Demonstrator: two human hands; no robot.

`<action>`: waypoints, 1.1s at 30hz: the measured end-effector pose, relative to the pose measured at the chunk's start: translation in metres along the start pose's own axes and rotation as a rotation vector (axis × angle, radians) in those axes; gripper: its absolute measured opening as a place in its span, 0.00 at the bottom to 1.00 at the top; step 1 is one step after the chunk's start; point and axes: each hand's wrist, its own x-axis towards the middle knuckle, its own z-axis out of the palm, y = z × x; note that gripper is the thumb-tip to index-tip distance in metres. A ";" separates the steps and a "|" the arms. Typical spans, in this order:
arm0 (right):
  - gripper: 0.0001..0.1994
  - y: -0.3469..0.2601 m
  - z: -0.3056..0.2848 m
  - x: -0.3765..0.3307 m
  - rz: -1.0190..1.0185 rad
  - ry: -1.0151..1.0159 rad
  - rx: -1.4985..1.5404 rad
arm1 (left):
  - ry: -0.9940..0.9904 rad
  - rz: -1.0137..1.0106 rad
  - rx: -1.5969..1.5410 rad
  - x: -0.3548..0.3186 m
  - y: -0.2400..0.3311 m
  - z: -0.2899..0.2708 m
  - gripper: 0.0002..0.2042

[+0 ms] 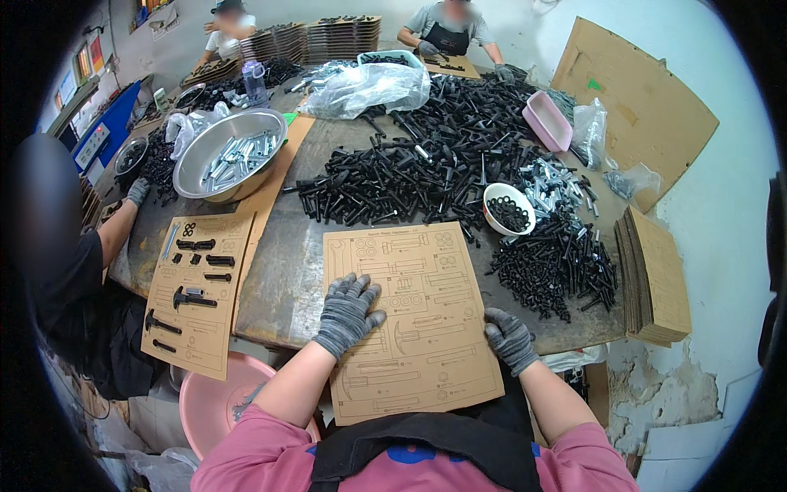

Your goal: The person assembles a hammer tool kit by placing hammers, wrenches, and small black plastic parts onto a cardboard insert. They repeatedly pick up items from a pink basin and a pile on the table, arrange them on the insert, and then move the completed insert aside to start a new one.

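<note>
A brown cardboard sheet point(414, 287) printed with line drawings of bolts, nuts and tools lies in front of me, its near end overhanging the table edge. My left hand point(348, 312), in a grey knit glove, rests flat on its left part with fingers apart. At the sheet's right edge, my right hand point(510, 338) has its gloved fingers curled against the cardboard. Just past the sheet spreads a large heap of black bolts and tool-like parts point(410, 176). A white bowl of black rings point(509, 210) stands beside a pile of small black bolts point(557, 266).
To the left are a filled cardboard sheet point(201, 287), a metal basin point(197, 168) of silvery tubes and a co-worker's gloved hand point(138, 191). Stacked cardboard point(656, 279) and a pink tray point(548, 121) stand right. A pink tub point(217, 394) sits below. Two people work opposite.
</note>
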 end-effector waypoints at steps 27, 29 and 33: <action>0.10 0.009 -0.008 -0.001 -0.149 0.006 0.148 | -0.279 -0.411 0.240 0.259 0.079 0.055 0.22; 0.10 0.009 -0.009 -0.001 -0.135 -0.002 0.157 | -0.459 -0.467 0.149 0.270 0.081 0.047 0.20; 0.10 0.006 -0.009 0.000 -0.155 0.014 0.192 | -0.333 -0.460 0.240 0.269 0.071 0.074 0.20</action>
